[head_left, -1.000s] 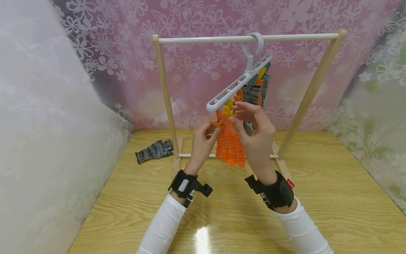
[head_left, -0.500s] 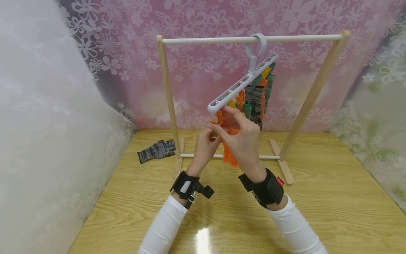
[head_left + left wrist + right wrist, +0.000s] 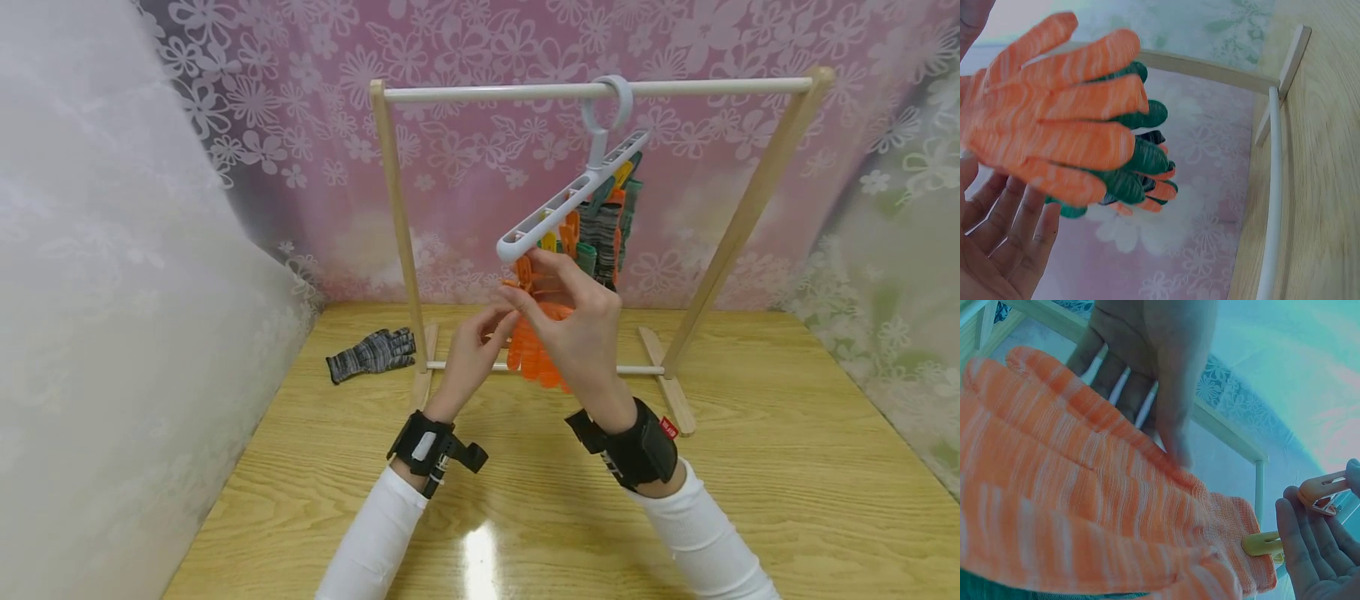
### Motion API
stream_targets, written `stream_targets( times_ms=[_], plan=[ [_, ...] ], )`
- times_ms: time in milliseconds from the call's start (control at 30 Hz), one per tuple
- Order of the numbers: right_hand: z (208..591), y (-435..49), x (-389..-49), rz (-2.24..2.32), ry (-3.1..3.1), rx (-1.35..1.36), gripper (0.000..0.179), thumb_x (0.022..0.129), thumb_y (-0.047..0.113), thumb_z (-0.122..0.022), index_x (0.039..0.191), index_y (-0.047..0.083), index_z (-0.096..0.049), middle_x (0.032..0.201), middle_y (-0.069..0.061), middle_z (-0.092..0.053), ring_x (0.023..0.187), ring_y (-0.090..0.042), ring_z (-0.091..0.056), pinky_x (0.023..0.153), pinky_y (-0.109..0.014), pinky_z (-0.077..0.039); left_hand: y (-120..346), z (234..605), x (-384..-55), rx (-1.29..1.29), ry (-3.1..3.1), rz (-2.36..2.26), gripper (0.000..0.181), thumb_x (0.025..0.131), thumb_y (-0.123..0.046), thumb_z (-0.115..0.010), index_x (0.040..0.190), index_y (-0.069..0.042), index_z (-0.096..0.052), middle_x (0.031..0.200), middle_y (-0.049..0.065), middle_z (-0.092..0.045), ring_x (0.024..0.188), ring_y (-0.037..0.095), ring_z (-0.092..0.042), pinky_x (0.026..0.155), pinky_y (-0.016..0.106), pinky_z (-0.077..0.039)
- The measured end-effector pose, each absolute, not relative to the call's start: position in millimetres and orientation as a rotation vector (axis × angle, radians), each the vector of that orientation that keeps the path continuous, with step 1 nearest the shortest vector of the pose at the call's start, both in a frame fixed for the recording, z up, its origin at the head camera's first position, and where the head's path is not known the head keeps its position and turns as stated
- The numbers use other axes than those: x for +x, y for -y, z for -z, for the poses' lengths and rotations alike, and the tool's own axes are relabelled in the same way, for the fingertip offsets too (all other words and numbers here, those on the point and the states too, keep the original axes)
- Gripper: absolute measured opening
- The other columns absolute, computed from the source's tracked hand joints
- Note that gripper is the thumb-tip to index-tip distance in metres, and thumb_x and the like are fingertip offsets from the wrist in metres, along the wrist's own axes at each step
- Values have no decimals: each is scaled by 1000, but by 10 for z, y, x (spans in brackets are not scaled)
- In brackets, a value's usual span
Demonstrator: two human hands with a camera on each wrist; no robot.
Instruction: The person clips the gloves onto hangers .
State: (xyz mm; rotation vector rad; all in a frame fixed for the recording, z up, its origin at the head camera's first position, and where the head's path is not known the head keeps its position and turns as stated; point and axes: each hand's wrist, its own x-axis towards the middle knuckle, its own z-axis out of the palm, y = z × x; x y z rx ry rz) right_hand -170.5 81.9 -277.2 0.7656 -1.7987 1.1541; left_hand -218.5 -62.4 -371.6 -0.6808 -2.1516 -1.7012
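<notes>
Rt hand (image 3: pixel 581 325) pinched an orange clip (image 3: pixel 1321 490) btwn thumb & fingers, under the near end of the wht hanger (image 3: pixel 570 196); clip sat at abt 12 o'clock fr. the orange glove (image 3: pixel 534 354). Lt hand (image 3: pixel 468 358) was at the glove's 9 o'clock, fingers mostly straight, not clenched round anything; couldn't tell if the thumb touched the glove's edge or was just beside it.

Orange glove hung under the hanger's near end, fingers twd 6 o'clock, part hidden by rt hand. In rt wrist view a yellow clip (image 3: pixel 1261 544) was at its cuff, approx 8 o'clock fr. the orange clip. In lt wrist view glove fingers pointed roughly twd 3 o'clock, w/ a green glove (image 3: pixel 1150 156) right behind.

Farther along the hanger, abt 1 o'clock fr. the orange glove, hung a blk-gray glove (image 3: pixel 600 227) w/ more orange & green fabric close by; partly overlapped, so couldn't count pcs. Hanger slanted, near end low at 7 o'clock, far end up at 1 o'clock; its hook was over the wht top bar (image 3: pixel 480 93) of a wood rack (image 3: pixel 757 208).

Another blk-gray knit glove (image 3: pixel 371 354) lay flat on the wood table (image 3: pixel 300 500), approx 9 o'clock fr. the orange one, fingers twd 3, next to the rack's lt post. Both wrists had blk straps (image 3: pixel 637 446), wht sleeves (image 3: pixel 375 533) below.
</notes>
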Motion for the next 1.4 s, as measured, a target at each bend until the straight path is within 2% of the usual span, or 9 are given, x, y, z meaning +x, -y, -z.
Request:
stream_targets(
  times_ms=[133, 367, 600, 767, 833, 1000, 1100, 1200, 1400],
  plan=[
    [2757, -826, -1704, -1159, 1789, 770, 46, 79, 3, -86, 121, -4, -69, 98, -17, -76, 77, -26, -75, 74, -22, -60, 739, 3750, -2200, -679, 2144, 1749, 29, 108, -21, -52, 120, -2, -69, 106, 15, -72, 91, 27, -72, 79, 37, -62],
    [2722, -819, -1692, -1202, 1783, 771, 45, 78, 0, -85, 120, -5, -69, 97, -18, -75, 75, -26, -74, 75, -19, -59, 983, 3777, -2238, -704, 2189, 1642, 26, 107, -19, -55, 118, -1, -71, 102, 15, -74, 90, 29, -72, 79, 49, -61],
    [2716, -829, -1698, -1219, 1783, 777, 45, 79, -2, -85, 120, -5, -68, 97, -18, -74, 76, -26, -73, 74, -20, -59, 1301, 3832, -2271, -608, 2370, 1375, 24, 105, -21, -58, 115, -5, -74, 100, 6, -77, 93, 21, -73, 79, 35, -62],
    [2715, -831, -1691, -1225, 1786, 776, 44, 79, 0, -85, 120, -4, -68, 95, -18, -74, 76, -26, -73, 74, -20, -59, 1554, 3910, -2270, -512, 2472, 1140, 19, 104, -17, -60, 112, -7, -74, 99, 5, -77, 90, 21, -73, 74, 38, -62],
    [2720, -829, -1691, -1228, 1785, 777, 44, 79, 0, -85, 120, -4, -68, 95, -18, -74, 76, -26, -73, 74, -20, -59, 1653, 3939, -2272, -480, 2517, 1019, 17, 103, -15, -61, 111, -8, -75, 97, 6, -77, 83, 21, -73, 68, 39, -61],
    [2729, -822, -1690, -1232, 1780, 781, 44, 79, 0, -85, 120, -4, -68, 96, -18, -74, 76, -25, -73, 74, -21, -60, 1862, 3994, -2333, -417, 2609, 767, 14, 102, -14, -64, 108, -7, -75, 94, 12, -77, 68, 24, -69, 48, 32, -46],
    [2730, -819, -1691, -1239, 1778, 781, 45, 78, -1, -85, 120, -4, -69, 96, -18, -74, 76, -26, -73, 75, -21, -60, 1957, 4021, -2405, -399, 2649, 694, 15, 102, -16, -64, 107, -7, -75, 93, 13, -76, 66, 25, -68, 45, 28, -38],
    [2728, -815, -1693, -1240, 1780, 778, 45, 78, -2, -85, 120, -4, -69, 97, -18, -74, 76, -26, -72, 75, -20, -59, 2029, 4043, -2480, -403, 2680, 674, 16, 102, -18, -64, 107, -7, -75, 92, 13, -76, 63, 24, -67, 44, 28, -39],
    [2732, -806, -1685, -1227, 1788, 780, 45, 79, 0, -85, 121, -3, -68, 95, -17, -74, 75, -26, -72, 74, -21, -60, 2116, 4088, -2611, -355, 2732, 612, 17, 101, -16, -64, 106, -5, -75, 95, 14, -76, 66, 23, -68, 49, 32, -48]
  ],
)
